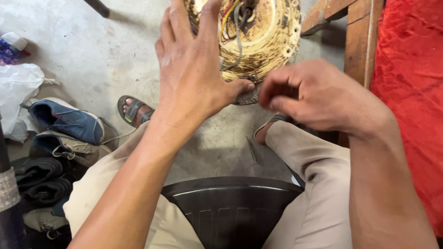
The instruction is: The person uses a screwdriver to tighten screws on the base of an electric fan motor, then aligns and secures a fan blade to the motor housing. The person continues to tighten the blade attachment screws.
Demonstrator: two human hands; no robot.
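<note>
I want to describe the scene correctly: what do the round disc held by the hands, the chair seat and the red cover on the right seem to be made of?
The round disc looks like painted metal: cream coat flaking, dark patches beneath, holes at the rim. The chair seat seems moulded plastic: black, glossy, ribbed. The red cover appears to be shiny, wrinkled fabric, perhaps satin.

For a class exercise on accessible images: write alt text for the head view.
Seated on a black plastic chair, a person's left hand steadies a round, worn yellowish motor housing with loose wires while the right hand pinches at its lower edge. Shoes lie on the concrete floor.
</note>
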